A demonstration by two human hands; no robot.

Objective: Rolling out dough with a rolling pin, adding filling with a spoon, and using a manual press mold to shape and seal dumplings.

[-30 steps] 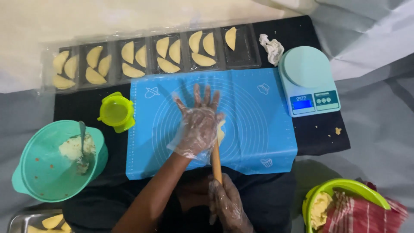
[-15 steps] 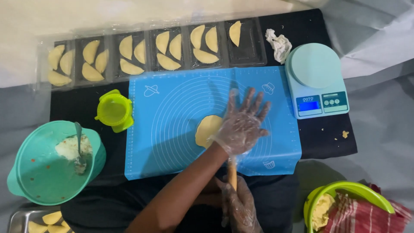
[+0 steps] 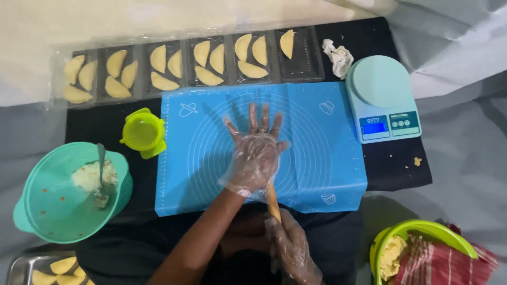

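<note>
Black table (image 3: 127, 124) seen from above, with grey cloth on both sides and pale cloth beyond its far edge. At centre, a blue silicone rolling mat (image 3: 317, 153); its near edge reaches the table's near edge, and its right edge leaves a bare black strip that carries a few crumbs. The left hand (image 3: 254, 155), in a clear plastic glove, lies flat on the middle of the mat with fingers spread, covering whatever is beneath the palm. The right hand (image 3: 293, 248), also gloved, is closed around the near end of a wooden rolling pin (image 3: 272, 200), which runs from the mat's near edge up under the left wrist. Open mat surface remains on both sides of the left hand. Along the far edge, a row of clear trays (image 3: 190, 66) holds folded half-moon pastries; the rightmost tray holds only one. Just right of the mat stands a pale kitchen scale (image 3: 381, 97), with a crumpled tissue (image 3: 338, 57) behind it. Left of the mat sit a yellow-green press mould (image 3: 143, 133) and a teal bowl (image 3: 45, 211) with filling and a spoon. At lower right, a green bowl (image 3: 422, 229) holds dough beside a striped red cloth (image 3: 449, 264).
</note>
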